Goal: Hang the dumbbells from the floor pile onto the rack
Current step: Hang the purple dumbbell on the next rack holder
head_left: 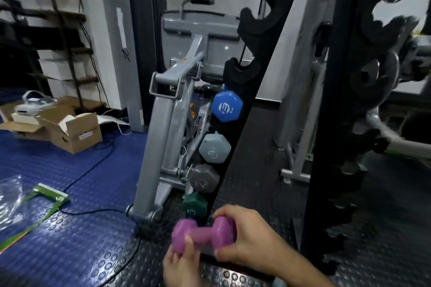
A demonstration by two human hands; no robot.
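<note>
Above your hands stands the black rack (235, 123), its upright leaning away and up from you. You have already filled part of it: going up from your right hand (251, 237), a green dumbbell (194, 205) sits just beyond your fingers, then a dark grey one (203, 178), a pale grey-blue one (214, 148) and a blue one (226, 105). Higher still, at least two cradles (242, 72) stand bare, so I judge there is room and work left.

The pink dumbbell (203, 233) is between your hands, level, just below the green one and near the rack's foot. Your right hand curls over its right head; your left hand (180, 263) holds the left head from beneath, thumb on the front.

The floor pile is out of view, so you cannot tell how many remain.
</note>
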